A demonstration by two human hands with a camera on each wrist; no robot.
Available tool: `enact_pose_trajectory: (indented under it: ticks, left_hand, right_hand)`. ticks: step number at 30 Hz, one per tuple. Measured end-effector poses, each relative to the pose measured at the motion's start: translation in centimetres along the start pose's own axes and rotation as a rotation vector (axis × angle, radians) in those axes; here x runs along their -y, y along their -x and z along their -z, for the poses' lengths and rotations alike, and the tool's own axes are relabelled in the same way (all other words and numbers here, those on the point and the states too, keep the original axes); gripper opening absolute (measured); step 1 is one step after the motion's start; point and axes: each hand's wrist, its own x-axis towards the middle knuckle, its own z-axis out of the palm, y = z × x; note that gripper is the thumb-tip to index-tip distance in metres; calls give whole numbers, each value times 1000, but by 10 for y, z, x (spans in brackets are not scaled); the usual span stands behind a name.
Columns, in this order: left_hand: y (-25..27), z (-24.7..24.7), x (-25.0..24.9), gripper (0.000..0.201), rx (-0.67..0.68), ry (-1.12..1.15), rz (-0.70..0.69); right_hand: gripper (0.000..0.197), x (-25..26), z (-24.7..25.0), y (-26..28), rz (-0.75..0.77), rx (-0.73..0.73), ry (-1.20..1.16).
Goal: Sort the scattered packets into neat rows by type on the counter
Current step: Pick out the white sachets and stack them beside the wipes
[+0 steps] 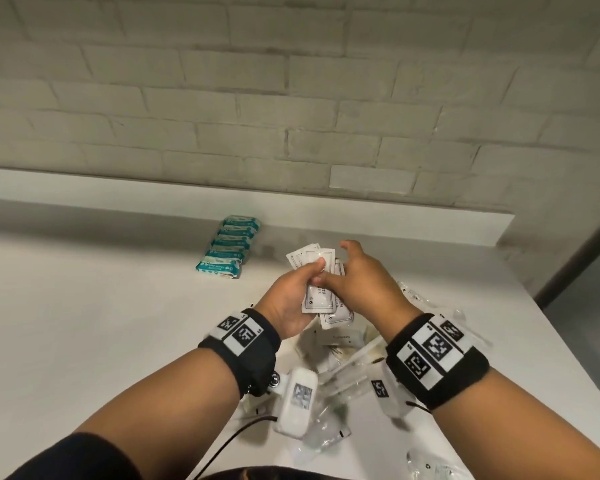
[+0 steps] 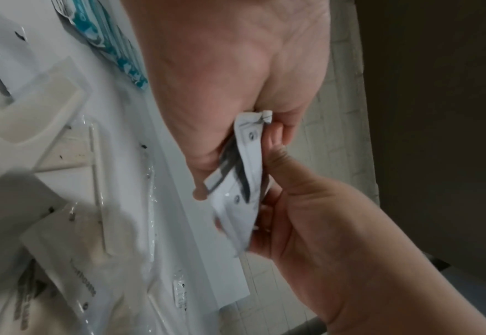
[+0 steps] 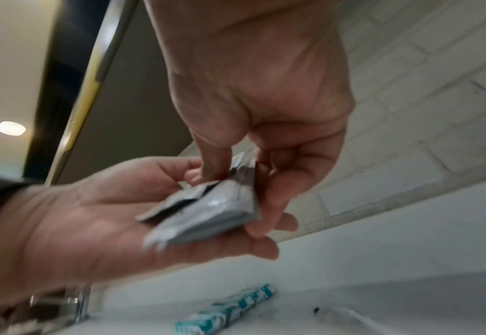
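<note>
Left hand: the left hand (image 1: 293, 299) is raised above the bench (image 1: 101, 323), thumb curled over a fanned stack of white sachets (image 1: 317, 289) resting on its fingers.
Right hand: the right hand (image 1: 364, 285) meets the same stack from the other side, thumb and fingers pinching the sachets' far end (the wrist views show both grips closed on the stack).
White sachets: several flat white ones with dark borders and print, overlapping, held clear of the bench between both hands.
Teal packets: a neat overlapping row of teal-and-white packets (image 1: 231, 247) lies on the bench, left of the hands and toward the wall.
Loose pile: clear-wrapped and cream packets (image 1: 343, 355) lie scattered on the bench under and behind the wrists.
Backdrop: a white brick wall (image 1: 291, 81) stands behind the bench.
</note>
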Motion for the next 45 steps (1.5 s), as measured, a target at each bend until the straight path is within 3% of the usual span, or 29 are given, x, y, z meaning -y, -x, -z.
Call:
enact_pose_trajectory:
  ticks: [4, 8, 11, 15, 17, 19, 21, 23, 27, 31, 35, 38, 41, 43, 45]
  left_hand:
    - [-3, 3, -9, 35, -72, 47, -42]
    - [-6, 10, -19, 29, -162, 103, -71]
    - [0, 10, -22, 43, -28, 108, 3]
    - [2, 6, -17, 56, 98, 44, 29]
    - [2, 5, -15, 71, 111, -17, 47]
    - [4, 1, -16, 87, 144, -55, 77]
    - [3, -2, -16, 93, 185, -36, 100]
    - [2, -2, -16, 85, 167, -3, 98]
    - [3, -2, -17, 40, 89, -54, 90]
    - [5, -3, -17, 24, 61, -87, 112]
    - [8, -4, -17, 25, 63, -70, 93]
    - [10, -7, -17, 33, 116, -58, 80]
    - [14, -10, -18, 34, 84, -68, 78]
    - [17, -11, -19, 22, 19, -44, 53]
    - [16, -6, -19, 17, -58, 58, 2]
  right_hand:
    - [87, -5, 1, 12, 55, -20, -36]
    - [74, -14, -1, 26, 404, -40, 27]
    - [60, -13, -3, 25, 559, 17, 243]
    - [53, -8, 4, 18, 531, 97, 155]
    - [74, -3, 9, 18, 498, 140, 151]
    - [124, 2, 13, 21, 453, 217, 166]
    - [145, 8, 15, 23, 452, 268, 172]
    - [146, 8, 14, 21, 480, 255, 165]
    - [148, 6, 13, 20, 494, 261, 192]
    - [143, 8, 12, 20, 537, 225, 257]
    - [140, 8, 12, 21, 569, 211, 286]
    - [135, 6, 9, 22, 626, 137, 308]
    - [132, 6, 5, 24, 672, 75, 293]
    - [135, 6, 6, 25, 602, 102, 193]
    - [140, 6, 12, 26, 421, 208, -38]
